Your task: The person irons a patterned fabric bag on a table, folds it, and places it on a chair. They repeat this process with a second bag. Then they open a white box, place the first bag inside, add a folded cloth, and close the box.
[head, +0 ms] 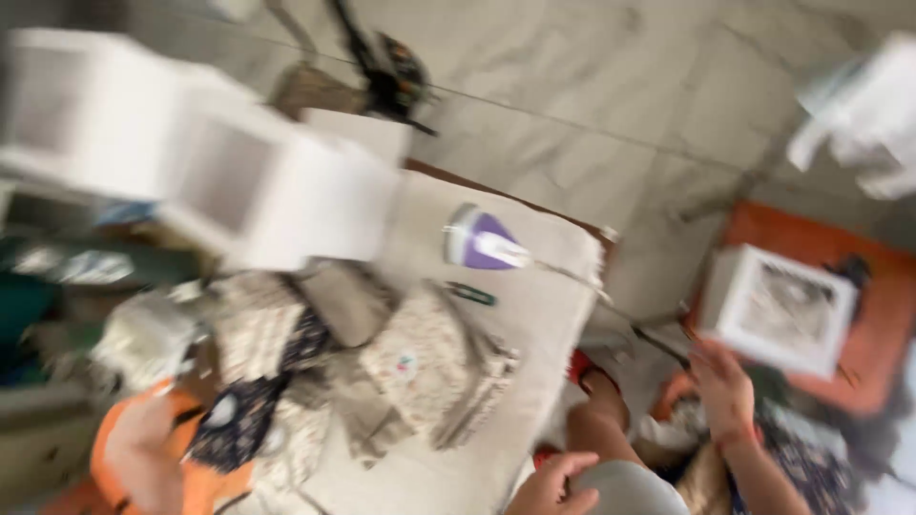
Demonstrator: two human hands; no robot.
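Right hand (722, 389) under white box (784, 307), left hand (141, 448) near folded cloths (429, 367), purple iron (482, 240)

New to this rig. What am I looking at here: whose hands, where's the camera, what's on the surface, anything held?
There is no machine: a person wears a camera on the head, and this single blurred picture looks down from it. The right hand reaches toward a white box with a window, on an orange mat; whether it touches the box is unclear. The left hand rests by the knee and holds nothing I can see. On the padded board lie a purple iron, folded cloth stacks and a small dark-green thing too blurred to name. More white boxes stand at upper left. The orange sleeve at lower left seems to be another person's.
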